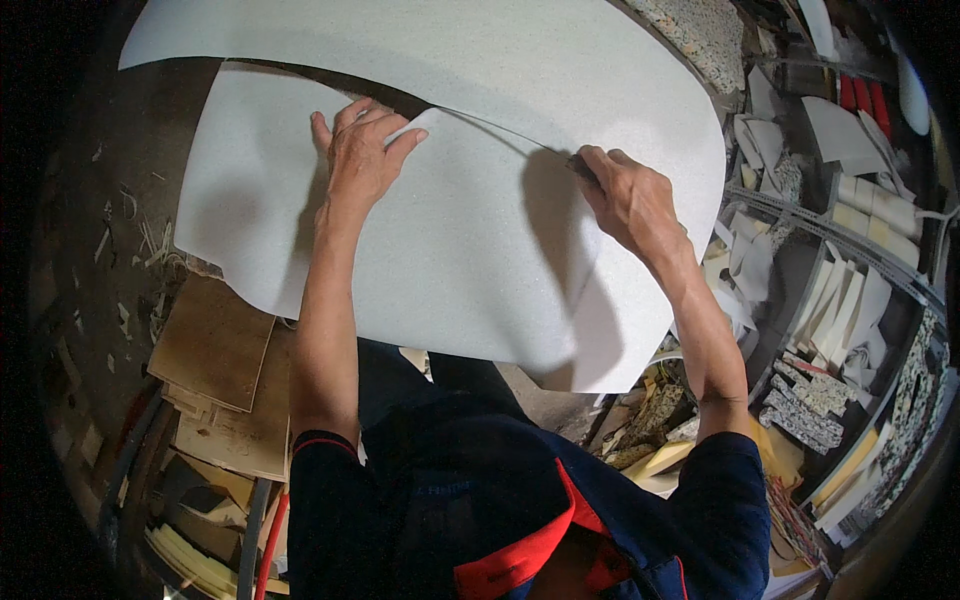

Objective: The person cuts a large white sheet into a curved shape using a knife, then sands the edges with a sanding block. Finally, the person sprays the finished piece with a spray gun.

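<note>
A large white sheet point(450, 240) with a fine-grained surface lies in front of me, its front part split from the far part point(480, 50) by a curved cut. The gap is wide and dark at the left and narrows to a thin line toward the right. My left hand point(365, 145) grips the front part's cut edge, which curls up by the thumb. At the right end of the cut, my right hand point(625, 190) is closed around a small dark knife point(577, 164), mostly hidden by the fingers.
Brown boards point(215, 345) are stacked at the lower left. A rack point(800, 215) of white offcuts and speckled foam pieces point(805, 405) runs down the right side. A speckled foam block point(695, 35) lies past the sheet's far right edge. Thin scraps litter the floor at left.
</note>
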### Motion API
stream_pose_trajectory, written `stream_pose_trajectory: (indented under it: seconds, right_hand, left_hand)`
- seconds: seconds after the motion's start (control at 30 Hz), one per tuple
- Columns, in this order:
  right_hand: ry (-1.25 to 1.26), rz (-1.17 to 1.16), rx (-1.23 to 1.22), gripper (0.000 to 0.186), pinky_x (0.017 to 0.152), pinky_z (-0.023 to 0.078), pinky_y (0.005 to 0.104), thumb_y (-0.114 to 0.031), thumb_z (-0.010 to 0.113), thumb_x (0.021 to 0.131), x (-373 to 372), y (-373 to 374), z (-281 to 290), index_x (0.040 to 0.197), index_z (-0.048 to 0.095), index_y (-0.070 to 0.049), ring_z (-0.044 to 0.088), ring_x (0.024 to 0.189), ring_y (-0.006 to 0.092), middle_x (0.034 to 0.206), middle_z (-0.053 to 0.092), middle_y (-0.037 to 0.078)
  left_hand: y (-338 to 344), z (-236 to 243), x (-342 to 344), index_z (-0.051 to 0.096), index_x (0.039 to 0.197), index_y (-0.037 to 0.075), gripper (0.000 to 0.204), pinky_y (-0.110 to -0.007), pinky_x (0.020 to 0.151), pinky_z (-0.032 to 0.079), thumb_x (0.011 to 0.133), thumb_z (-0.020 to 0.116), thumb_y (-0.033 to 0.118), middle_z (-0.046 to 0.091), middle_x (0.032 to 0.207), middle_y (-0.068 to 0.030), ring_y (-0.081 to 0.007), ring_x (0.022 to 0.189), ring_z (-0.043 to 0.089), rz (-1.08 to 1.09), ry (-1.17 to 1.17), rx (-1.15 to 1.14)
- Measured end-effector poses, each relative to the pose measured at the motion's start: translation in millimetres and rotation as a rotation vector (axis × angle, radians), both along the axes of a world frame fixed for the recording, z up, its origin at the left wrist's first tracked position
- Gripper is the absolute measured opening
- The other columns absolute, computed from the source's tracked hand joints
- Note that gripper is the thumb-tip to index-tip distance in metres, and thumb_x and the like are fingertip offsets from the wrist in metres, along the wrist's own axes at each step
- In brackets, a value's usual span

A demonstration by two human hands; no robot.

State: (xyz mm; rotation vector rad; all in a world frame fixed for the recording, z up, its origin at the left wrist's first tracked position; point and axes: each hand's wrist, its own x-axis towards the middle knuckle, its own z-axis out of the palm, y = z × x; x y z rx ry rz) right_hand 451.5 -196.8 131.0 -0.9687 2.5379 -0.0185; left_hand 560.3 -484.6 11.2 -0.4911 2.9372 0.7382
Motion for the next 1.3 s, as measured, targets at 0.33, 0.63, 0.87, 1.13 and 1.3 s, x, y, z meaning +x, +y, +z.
stream_pose_trajectory:
  seconds: [0.33,0.63,0.87,1.13,1.3]
  right_hand:
    - [0.042,0.011,0.007,0.02,0.065,0.059,0.0448,-0.025,0.063,0.098,4,20,15,0.109,0.065,-0.008,0.071,0.075,0.0341,0.087,0.069,0.014]
    - [0.086,0.007,0.055,0.019,0.064,0.058,0.0446,-0.023,0.065,0.097,7,42,23,0.107,0.064,-0.007,0.071,0.074,0.0329,0.085,0.069,0.013]
    - [0.07,-0.049,0.016,0.018,0.061,0.057,0.0436,-0.022,0.065,0.097,14,50,22,0.105,0.064,-0.006,0.07,0.072,0.0319,0.081,0.068,0.013]
    - [0.053,-0.122,0.049,0.019,0.062,0.057,0.0442,-0.021,0.065,0.097,26,69,34,0.104,0.066,-0.004,0.071,0.071,0.0302,0.08,0.068,0.012]
    - [0.053,-0.175,0.034,0.018,0.063,0.058,0.0439,-0.021,0.066,0.096,38,75,39,0.104,0.066,-0.004,0.071,0.072,0.0305,0.082,0.068,0.013]
  left_hand:
    - [-4,4,3,0.079,0.107,0.008,0.04,-0.068,0.119,0.013,0.091,0.073,0.045,0.073,0.119,-0.0115,-0.0283,0.136,0.049,-0.017,-0.003,-0.007]
    - [-6,13,4,0.078,0.106,0.008,0.041,-0.066,0.12,0.01,0.091,0.072,0.046,0.071,0.122,-0.0119,-0.0262,0.137,0.049,-0.028,-0.076,0.042]
    - [-10,12,5,0.078,0.106,0.01,0.039,-0.066,0.121,0.008,0.093,0.071,0.046,0.071,0.121,-0.0126,-0.0264,0.139,0.047,-0.058,-0.1,0.012]
    - [-15,4,10,0.079,0.103,0.009,0.037,-0.07,0.119,0.013,0.093,0.071,0.044,0.075,0.111,-0.0065,-0.0281,0.133,0.053,-0.076,0.033,-0.027]
    - [-21,-1,11,0.078,0.103,0.008,0.037,-0.07,0.119,0.009,0.093,0.071,0.043,0.073,0.116,-0.0097,-0.0297,0.135,0.051,-0.094,0.013,0.006]
